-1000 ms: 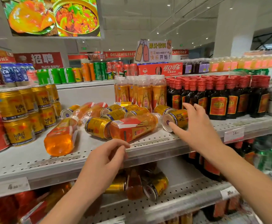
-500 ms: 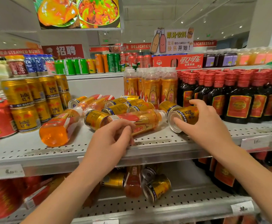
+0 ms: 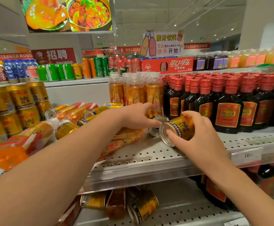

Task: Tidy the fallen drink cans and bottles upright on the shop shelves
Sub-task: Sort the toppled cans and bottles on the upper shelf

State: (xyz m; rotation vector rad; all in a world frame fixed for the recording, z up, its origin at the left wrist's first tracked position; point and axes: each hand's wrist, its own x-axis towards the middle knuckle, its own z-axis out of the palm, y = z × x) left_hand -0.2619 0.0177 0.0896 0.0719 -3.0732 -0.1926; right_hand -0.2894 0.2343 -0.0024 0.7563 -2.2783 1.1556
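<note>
My right hand [image 3: 196, 136] is now clamped on a fallen gold can [image 3: 178, 129] at 3 o'clock of the pile, tipping it up, while my left hand [image 3: 137, 116] has left the bottle [image 3: 121, 142] and closed on a second can [image 3: 157, 126] beside it, so both can stand next.
</note>
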